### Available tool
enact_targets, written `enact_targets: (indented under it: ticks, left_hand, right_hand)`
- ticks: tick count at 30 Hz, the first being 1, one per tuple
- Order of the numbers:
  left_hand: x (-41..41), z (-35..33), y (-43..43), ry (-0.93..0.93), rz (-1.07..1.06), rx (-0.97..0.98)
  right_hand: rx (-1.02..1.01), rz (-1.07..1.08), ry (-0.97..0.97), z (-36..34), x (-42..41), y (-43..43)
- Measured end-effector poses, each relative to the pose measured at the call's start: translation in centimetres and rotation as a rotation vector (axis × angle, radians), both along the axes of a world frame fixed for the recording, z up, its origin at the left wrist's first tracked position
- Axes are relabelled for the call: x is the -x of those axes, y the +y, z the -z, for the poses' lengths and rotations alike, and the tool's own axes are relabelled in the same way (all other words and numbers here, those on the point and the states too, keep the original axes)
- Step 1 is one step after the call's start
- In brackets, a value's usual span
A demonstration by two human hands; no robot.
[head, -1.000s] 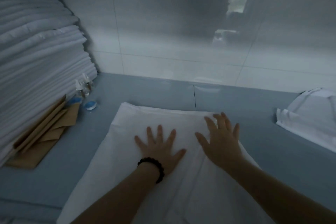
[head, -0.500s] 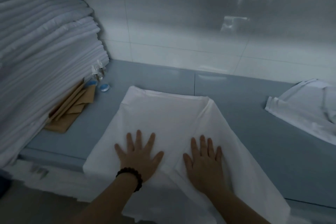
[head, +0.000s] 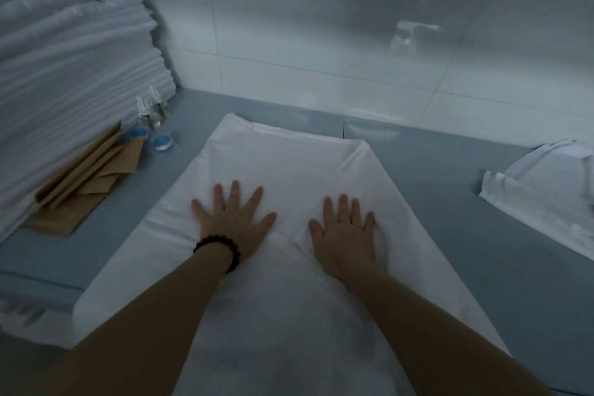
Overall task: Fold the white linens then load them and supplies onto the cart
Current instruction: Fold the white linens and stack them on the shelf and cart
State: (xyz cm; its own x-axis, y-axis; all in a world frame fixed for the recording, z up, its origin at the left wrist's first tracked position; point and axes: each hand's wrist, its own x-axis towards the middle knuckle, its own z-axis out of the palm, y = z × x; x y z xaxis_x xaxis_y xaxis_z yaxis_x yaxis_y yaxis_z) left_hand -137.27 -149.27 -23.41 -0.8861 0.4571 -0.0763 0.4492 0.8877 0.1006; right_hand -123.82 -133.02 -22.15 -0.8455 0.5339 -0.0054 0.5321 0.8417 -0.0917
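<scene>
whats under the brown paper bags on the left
The paper bags lie on the blue counter, their left edge leaning against the tall stack of linens. Whether anything sits beneath them is hidden.

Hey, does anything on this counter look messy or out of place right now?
Mostly tidy. The white sheet under both flat hands has an uneven flap bunched along its right edge, and another white linen lies rumpled at the far right.

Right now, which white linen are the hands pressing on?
The white sheet spread flat mid-counter: left hand and right hand lie open-palmed on it. The tall linen stack at left and the folded piece at right are untouched.
</scene>
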Motion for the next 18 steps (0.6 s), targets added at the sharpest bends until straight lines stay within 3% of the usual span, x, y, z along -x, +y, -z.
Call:
enact_targets:
  ticks: [9, 12, 15, 18]
  left_hand:
    - [4.4, -0.8, 2.4, 0.007, 0.021, 0.0]
    - [3.5, -1.4, 2.3, -0.023, 0.043, -0.035]
    - [1.5, -2.1, 3.0, -0.124, 0.074, -0.156]
    - [-1.2, -2.8, 5.2, -0.255, 0.138, -0.267]
  right_hand:
    - [0.007, 0.007, -0.037, -0.3, 5.1, 2.7]
    - [0.132, -0.035, -0.116, -1.8, 4.9, 2.8]
    - [0.333, -0.143, 0.013, -5.2, 2.8, 3.8]
    - [0.271, -0.248, 0.113, -8.5, -2.1, 5.0]
